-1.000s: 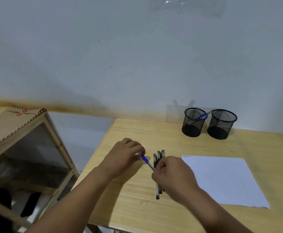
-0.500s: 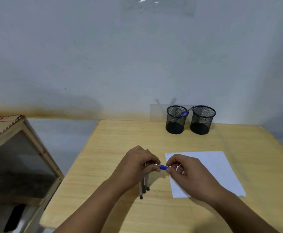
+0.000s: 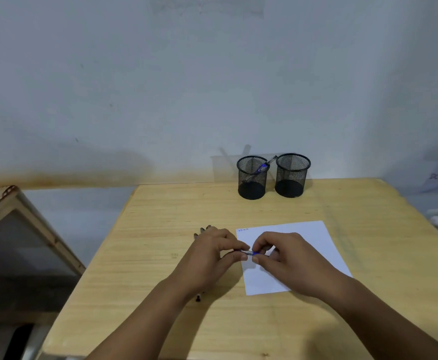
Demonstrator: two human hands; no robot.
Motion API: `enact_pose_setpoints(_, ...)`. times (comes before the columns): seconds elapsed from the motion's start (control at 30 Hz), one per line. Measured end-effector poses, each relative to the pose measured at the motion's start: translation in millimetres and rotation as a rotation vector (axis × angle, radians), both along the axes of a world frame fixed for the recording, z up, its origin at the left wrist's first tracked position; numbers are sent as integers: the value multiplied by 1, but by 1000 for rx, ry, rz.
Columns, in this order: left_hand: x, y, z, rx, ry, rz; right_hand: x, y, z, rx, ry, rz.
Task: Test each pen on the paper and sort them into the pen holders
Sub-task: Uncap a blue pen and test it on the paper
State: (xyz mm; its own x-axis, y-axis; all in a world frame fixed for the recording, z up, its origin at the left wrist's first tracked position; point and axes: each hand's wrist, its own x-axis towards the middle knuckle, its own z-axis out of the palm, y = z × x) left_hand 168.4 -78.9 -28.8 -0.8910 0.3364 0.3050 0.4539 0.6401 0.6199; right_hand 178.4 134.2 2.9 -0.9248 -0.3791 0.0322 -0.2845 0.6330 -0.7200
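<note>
From the head camera, both hands meet over the near left edge of the sheet of paper [image 3: 298, 242], fingertips pinched together on a single blue pen [image 3: 250, 253] held level between them. The left hand [image 3: 212, 253] grips one end and the right hand [image 3: 282, 255] grips the other, and only a short stretch of barrel shows in the gap, so it looks as though the cap is being pulled off, though I cannot tell which end carries it. Under and just beyond the left hand lie a few more dark pens [image 3: 202, 231] on the wooden table [image 3: 160, 216], mostly hidden by the wrist. Well beyond both hands, by the wall, stand two black mesh pen holders: the left holder [image 3: 251, 178] with a blue pen leaning in it [image 3: 260, 168], the right holder [image 3: 292, 175] apparently empty. A faint scribble [image 3: 242, 229] marks the paper's far left corner. The pen should be light, stiff and smooth, likely to slip or jerk free as the cap releases; a firm pinch on the barrel near the cap seems best.
</note>
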Motion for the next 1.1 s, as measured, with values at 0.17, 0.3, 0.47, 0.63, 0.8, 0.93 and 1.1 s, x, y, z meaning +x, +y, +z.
enact_pose_setpoints(0.17,0,11,6,50,-30,9,-2,5,-3,-79,7,-78)
enact_pose_setpoints(0.3,0,18,10,34,-37,4,-3,8,-8,-117,-4,-140)
enact_pose_setpoints(0.47,-1,19,11,49,-92,-19,-2,9,-16,-131,-6,-160)
enact_pose_setpoints(0.63,-8,5,11,151,-182,102,-1,21,-22,-206,-49,-190)
enact_pose_setpoints(0.8,-17,-8,5,141,-197,357,-3,29,-31,-267,-106,-275)
enact_pose_setpoints(0.93,-17,-4,0,-64,-195,545,-2,27,-40,-367,-215,-338)
enact_pose_setpoints(1.1,-23,1,-14,-296,-137,589,6,22,-41,-588,-316,-358)
